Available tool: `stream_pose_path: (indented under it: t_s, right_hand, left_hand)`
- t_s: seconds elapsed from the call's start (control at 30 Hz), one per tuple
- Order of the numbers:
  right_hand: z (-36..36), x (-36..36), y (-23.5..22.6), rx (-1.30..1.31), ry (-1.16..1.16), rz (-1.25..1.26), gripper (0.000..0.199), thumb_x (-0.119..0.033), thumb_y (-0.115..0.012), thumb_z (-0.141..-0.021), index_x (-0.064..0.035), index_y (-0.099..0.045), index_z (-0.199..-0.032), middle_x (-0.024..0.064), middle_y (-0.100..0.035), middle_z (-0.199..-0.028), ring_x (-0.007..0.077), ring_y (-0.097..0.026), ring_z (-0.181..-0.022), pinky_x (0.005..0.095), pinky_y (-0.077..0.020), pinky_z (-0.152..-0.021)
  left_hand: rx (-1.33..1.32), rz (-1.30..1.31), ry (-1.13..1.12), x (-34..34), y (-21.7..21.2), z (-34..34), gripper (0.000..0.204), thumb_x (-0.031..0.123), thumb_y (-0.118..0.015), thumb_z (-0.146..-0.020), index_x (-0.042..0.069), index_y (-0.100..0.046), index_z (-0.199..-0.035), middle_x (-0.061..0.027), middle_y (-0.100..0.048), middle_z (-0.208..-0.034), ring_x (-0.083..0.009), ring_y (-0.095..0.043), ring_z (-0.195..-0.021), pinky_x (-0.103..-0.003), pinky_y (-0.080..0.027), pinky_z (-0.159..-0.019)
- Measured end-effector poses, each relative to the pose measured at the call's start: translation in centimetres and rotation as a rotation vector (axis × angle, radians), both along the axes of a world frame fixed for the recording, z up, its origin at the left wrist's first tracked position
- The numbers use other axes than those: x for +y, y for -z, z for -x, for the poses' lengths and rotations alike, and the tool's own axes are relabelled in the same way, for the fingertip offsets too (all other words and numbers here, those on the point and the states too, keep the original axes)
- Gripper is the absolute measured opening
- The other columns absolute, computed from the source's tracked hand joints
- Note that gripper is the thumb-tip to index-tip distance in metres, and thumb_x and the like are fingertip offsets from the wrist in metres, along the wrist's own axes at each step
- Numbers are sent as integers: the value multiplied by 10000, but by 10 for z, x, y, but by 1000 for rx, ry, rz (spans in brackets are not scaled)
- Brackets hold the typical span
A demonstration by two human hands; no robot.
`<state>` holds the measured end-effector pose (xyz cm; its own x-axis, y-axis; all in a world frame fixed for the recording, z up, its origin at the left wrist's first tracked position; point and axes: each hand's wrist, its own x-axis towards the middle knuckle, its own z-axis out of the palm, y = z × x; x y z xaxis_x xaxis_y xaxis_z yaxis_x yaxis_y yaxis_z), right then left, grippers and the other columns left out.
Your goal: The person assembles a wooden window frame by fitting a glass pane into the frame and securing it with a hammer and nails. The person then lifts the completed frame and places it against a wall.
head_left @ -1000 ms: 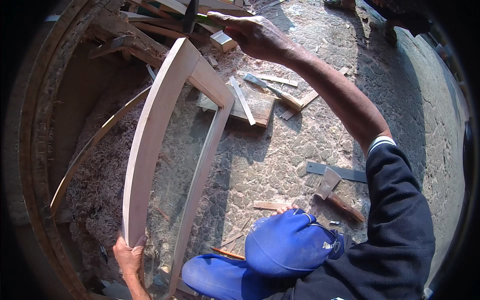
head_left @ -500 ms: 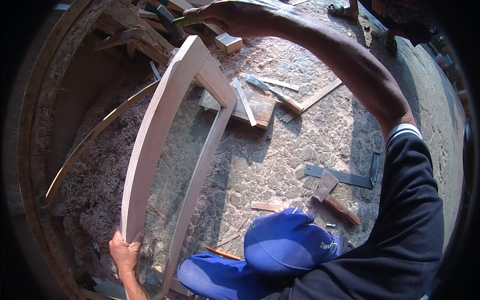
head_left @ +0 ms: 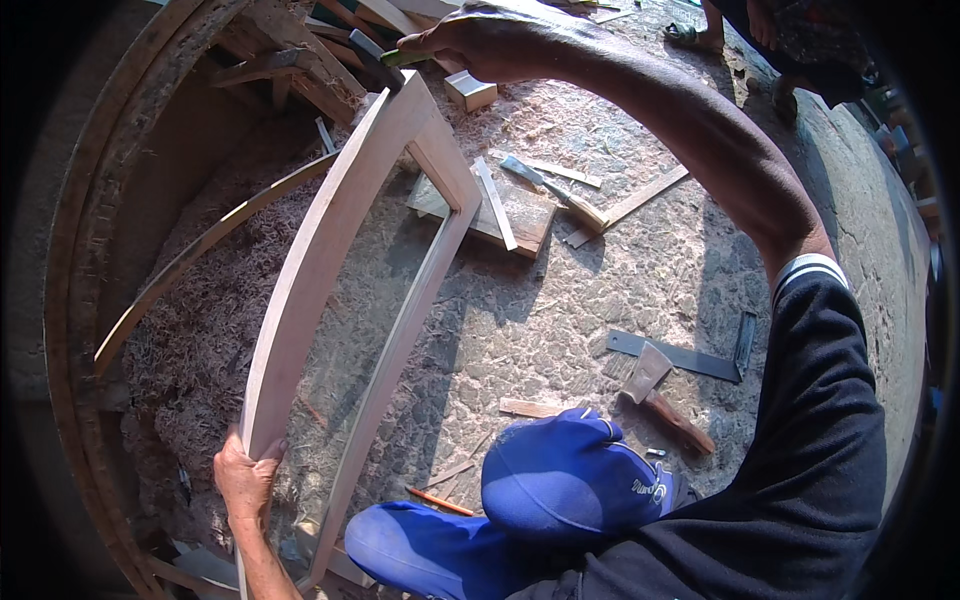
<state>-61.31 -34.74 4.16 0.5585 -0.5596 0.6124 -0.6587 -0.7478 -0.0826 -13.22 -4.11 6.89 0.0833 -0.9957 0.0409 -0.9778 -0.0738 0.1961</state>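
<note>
A pale wooden frame with one curved long side stands tilted at the left, its top leaning away from me. What looks like a clear glass pane fills it. My left hand is closed round the lower part of the curved side. At the far top, my right hand grips a hammer by its green handle. The hammer's dark head is at the frame's upper end; whether it touches the wood I cannot tell.
A wooden block, a chisel, a try square and a hatchet lie on the shaving-strewn ground. An orange pencil lies near my blue-clad knee. A curved strip is left of the frame. Another person's foot shows at far right.
The hammer in my right hand has come down to the frame's upper end. The frame's top has shifted slightly right, with my left hand still holding its side.
</note>
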Motion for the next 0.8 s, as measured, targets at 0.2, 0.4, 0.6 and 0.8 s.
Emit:
stream_pose_path:
  t_s: [0.2, 0.4, 0.6, 0.8]
  right_hand:
    - [-16, -12, 24, 20, 100, 139, 435, -83, -593, -978, -233, -627, -1385, 140, -745, -1093, 250, -749, -895, 374, -608, -743]
    - [-10, 62, 56, -426, 306, -90, 383, -252, -497, -1058, -286, -546, -1437, 126, -747, -965, 300, -744, -807, 448, -604, -697]
    - [-45, 210, 212, -803, 207, -635, 483, -158, -576, -1025, -153, -486, -1499, 186, -650, -1332, 304, -672, -1176, 402, -554, -973]
    - [-79, 320, 294, -661, 186, -1320, 462, -238, -572, -1021, -137, -513, -1468, 220, -685, -1207, 390, -698, -1041, 431, -550, -857]
  left_hand:
    - [57, -21, 3, -2, 4, -10, 398, 206, -870, -745, 13, -647, -1012, -192, -749, -890, -324, -759, -857, -402, -561, -726]
    - [208, -80, -31, -12, 9, -29, 397, 172, -855, -758, 12, -649, -1057, -123, -740, -895, -226, -707, -824, -356, -540, -758]
    - [337, -117, -34, -29, 9, -39, 427, 194, -870, -785, 23, -659, -1116, -53, -718, -976, -150, -640, -886, -324, -522, -808]
    - [323, -117, -53, -33, 10, -42, 445, 224, -887, -783, 29, -655, -1109, -43, -707, -986, -148, -635, -890, -323, -522, -801]
